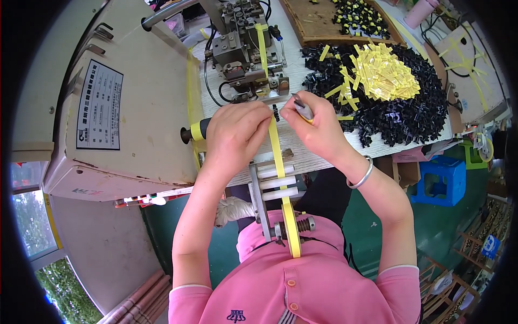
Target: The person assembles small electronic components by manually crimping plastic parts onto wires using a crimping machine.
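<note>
My left hand is closed, its fingertips pressed together beside a small black toothed part; what they pinch is hidden. Just below that part, a yellow strip runs down over white rollers to a yellow reel in front of my body. To the right of the black part, my right hand grips a slim tool with a grey wrapped handle and a dark tip. Beyond both hands stands a metal press machine, with another length of yellow strip hanging at its front.
At right on the table lies a heap of black parts with a pile of yellow pieces on top. Behind it sits a wooden tray of black-and-yellow parts. A beige machine cabinet borders the left; a blue stool stands at right.
</note>
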`<state>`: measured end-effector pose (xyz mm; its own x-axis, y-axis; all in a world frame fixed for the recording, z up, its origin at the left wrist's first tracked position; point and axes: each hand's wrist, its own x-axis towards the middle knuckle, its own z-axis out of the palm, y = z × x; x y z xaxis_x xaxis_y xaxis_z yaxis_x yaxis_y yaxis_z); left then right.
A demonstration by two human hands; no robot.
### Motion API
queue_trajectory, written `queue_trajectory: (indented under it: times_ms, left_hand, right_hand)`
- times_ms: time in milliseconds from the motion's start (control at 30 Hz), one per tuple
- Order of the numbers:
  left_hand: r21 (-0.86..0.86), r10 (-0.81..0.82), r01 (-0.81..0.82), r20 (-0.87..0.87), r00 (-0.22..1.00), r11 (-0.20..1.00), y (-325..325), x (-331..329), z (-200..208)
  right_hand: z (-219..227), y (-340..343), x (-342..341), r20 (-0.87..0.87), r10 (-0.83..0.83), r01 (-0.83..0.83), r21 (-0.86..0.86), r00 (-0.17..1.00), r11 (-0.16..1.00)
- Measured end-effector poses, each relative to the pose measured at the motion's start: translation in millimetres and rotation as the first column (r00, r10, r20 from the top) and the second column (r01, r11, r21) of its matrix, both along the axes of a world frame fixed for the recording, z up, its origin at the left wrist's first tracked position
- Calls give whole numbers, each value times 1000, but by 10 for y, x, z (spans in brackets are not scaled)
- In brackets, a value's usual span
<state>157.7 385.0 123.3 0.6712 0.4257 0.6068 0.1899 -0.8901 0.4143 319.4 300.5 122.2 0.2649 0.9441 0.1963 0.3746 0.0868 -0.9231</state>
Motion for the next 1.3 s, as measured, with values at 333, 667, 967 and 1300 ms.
queue_trajectory:
  times_ms: [333,667,967,1300]
  left_hand:
    - [-3,80,-81,-61,995,997,-50,126,141]
    - [-15,33,-33,-8,999,999,-23,134,46]
    - [-102,71,-66,39,997,993,-65,148,6]
    - [-181,74,-53,111,991,982,-76,162,-29]
  right_hand:
    - [171,-126,124,310,-76,85,-16,948,996]
    - [96,-356,-129,-552,5,-269,-397,834,877]
    - [74,-299,-201,-552,-30,-231,-397,834,888]
    - [78,-246,-244,-608,-26,-272,-392,794,879]
